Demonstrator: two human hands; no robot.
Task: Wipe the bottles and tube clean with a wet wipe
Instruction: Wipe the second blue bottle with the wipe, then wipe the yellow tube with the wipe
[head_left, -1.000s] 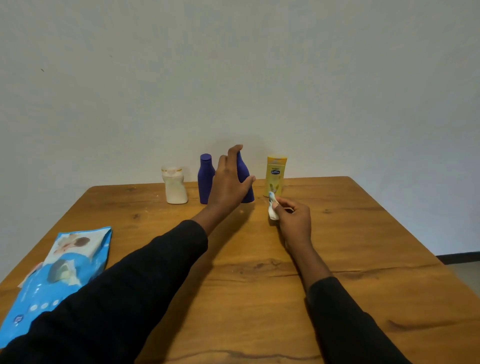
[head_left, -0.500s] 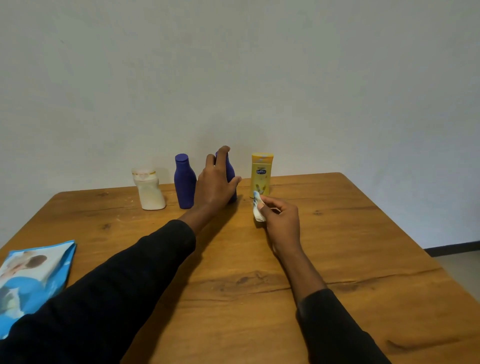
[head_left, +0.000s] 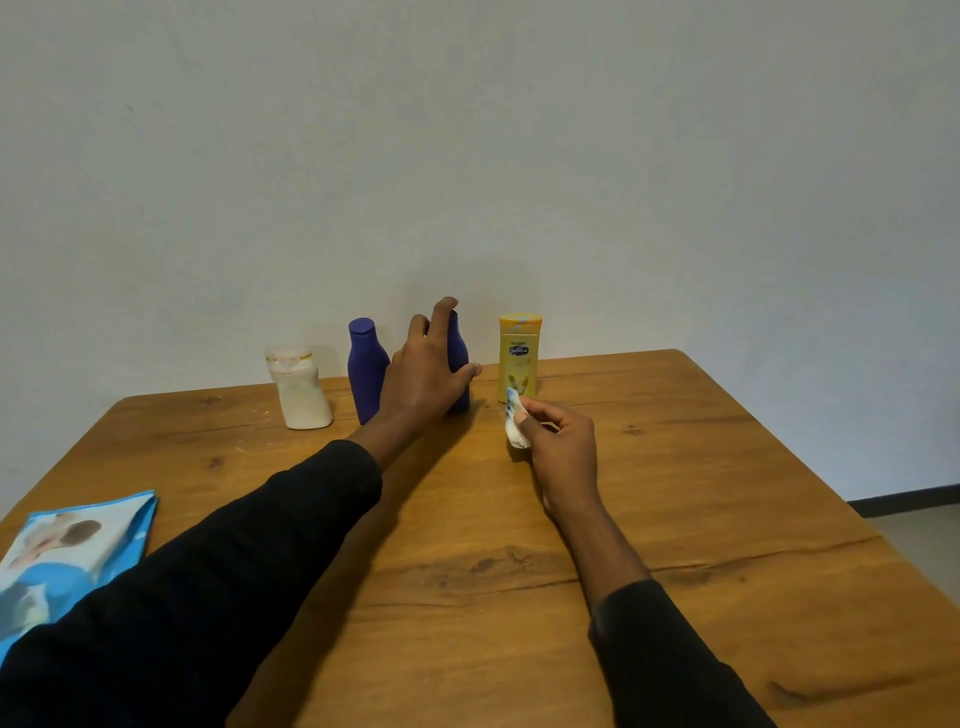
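Four containers stand in a row at the table's far edge: a white bottle (head_left: 302, 400), a blue bottle (head_left: 366, 375), a second blue bottle (head_left: 460, 364) and a yellow tube (head_left: 519, 353) standing on its cap. My left hand (head_left: 423, 376) reaches forward and grips the second blue bottle, thumb on its right side, fingers over its neck, hiding most of it. The bottle stands upright on the table. My right hand (head_left: 563, 452) rests on the table just in front of the tube and pinches a crumpled white wet wipe (head_left: 515, 428).
A blue pack of wet wipes (head_left: 72, 545) lies at the table's near left edge. The wooden table (head_left: 675, 519) ends against a plain grey wall behind the bottles. Its right edge drops to the floor.
My left hand has settled lower around the second blue bottle, its fingers closing round the neck. My right hand with the wipe has stayed in place.
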